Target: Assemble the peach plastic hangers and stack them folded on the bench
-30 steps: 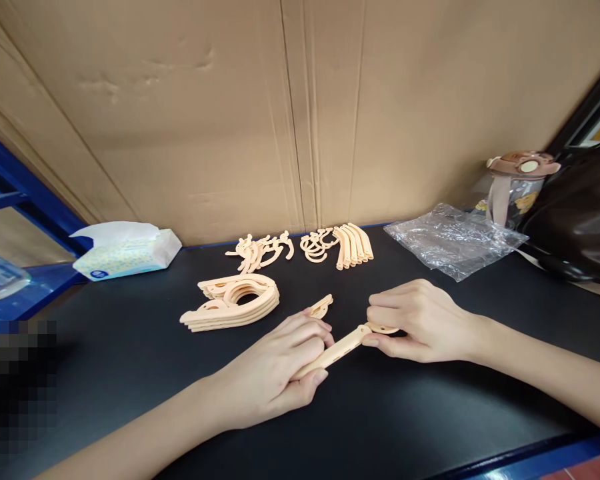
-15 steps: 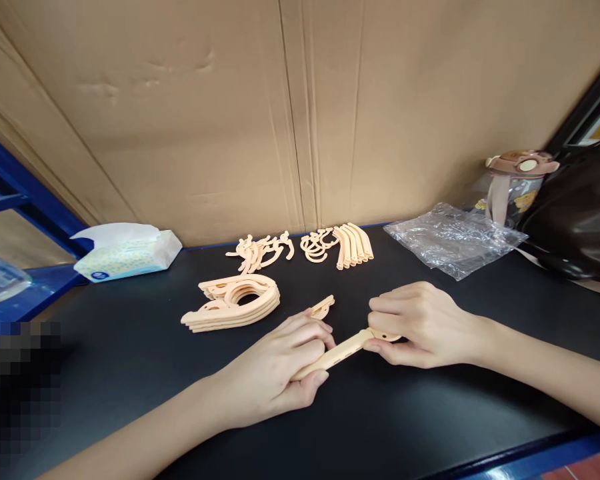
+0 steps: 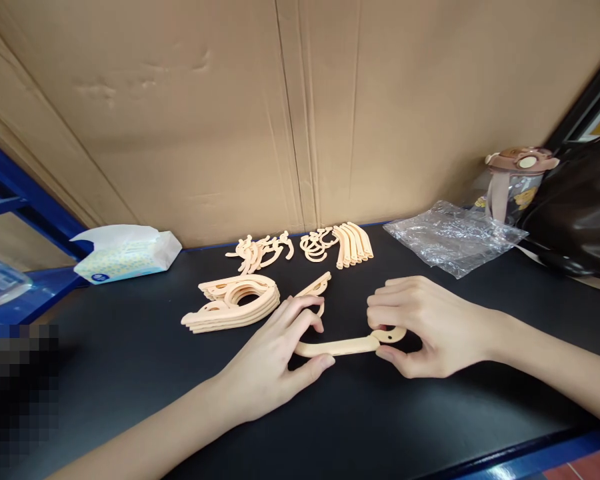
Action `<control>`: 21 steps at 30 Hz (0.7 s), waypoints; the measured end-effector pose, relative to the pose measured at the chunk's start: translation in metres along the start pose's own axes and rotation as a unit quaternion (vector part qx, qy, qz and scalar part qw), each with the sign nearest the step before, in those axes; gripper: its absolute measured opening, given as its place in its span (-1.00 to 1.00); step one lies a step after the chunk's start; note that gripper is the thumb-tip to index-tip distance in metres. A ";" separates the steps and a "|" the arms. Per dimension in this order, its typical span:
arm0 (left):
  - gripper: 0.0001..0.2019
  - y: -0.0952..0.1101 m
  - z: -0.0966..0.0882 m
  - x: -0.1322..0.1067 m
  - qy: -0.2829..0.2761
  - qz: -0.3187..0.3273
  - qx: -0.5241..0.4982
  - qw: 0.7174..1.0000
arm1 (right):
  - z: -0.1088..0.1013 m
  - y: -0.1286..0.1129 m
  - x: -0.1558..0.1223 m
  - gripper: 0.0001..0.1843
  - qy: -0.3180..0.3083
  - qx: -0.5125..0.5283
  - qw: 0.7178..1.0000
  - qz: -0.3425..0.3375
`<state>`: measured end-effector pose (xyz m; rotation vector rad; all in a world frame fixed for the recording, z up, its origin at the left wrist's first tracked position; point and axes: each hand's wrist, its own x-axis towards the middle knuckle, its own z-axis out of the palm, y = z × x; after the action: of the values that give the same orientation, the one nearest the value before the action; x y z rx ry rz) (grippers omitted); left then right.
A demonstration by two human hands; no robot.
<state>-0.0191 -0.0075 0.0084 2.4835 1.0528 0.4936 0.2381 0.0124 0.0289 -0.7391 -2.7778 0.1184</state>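
Observation:
A long peach plastic hanger arm (image 3: 340, 346) lies almost level over the black table (image 3: 130, 373), held at both ends. My left hand (image 3: 273, 360) pinches its left end, thumb below and fingers above, and also touches a second peach piece (image 3: 314, 288) sticking up behind the fingers. My right hand (image 3: 420, 323) grips the arm's round holed end between thumb and fingers. Just left of my left hand lies a stack of assembled folded hangers (image 3: 233, 303).
At the back of the table, by the cardboard wall, are a cluster of peach hooks (image 3: 260, 252) and a row of curved arms (image 3: 353, 243). A tissue pack (image 3: 125, 252) is back left, a clear plastic bag (image 3: 453, 237), a bottle (image 3: 515, 180) and a dark bag (image 3: 580, 213) back right.
The arm has swung from a slant to nearly level. My left fingers have loosened from a full wrap to a pinch, and the second piece has lifted higher.

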 end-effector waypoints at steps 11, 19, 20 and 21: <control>-0.69 -0.003 0.004 0.002 0.023 -0.029 0.034 0.999 | -0.007 -0.009 -0.001 -0.88 0.050 -0.071 0.995 0.043; -0.62 -0.003 0.004 0.001 0.037 -0.040 0.045 0.998 | -0.005 -0.007 -0.001 -0.74 0.093 -0.152 0.979 0.097; -0.63 -0.003 0.004 0.001 0.037 -0.038 0.044 0.998 | -0.006 -0.007 -0.001 -0.74 0.094 -0.149 0.979 0.099; -0.65 -0.003 0.003 0.001 0.037 -0.036 0.042 0.998 | -0.007 -0.006 -0.002 -0.73 0.092 -0.141 0.981 0.100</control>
<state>-0.0192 -0.0056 0.0040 2.5066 1.2106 0.5347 0.2384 0.0064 0.0361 -1.0404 -2.5659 -0.2988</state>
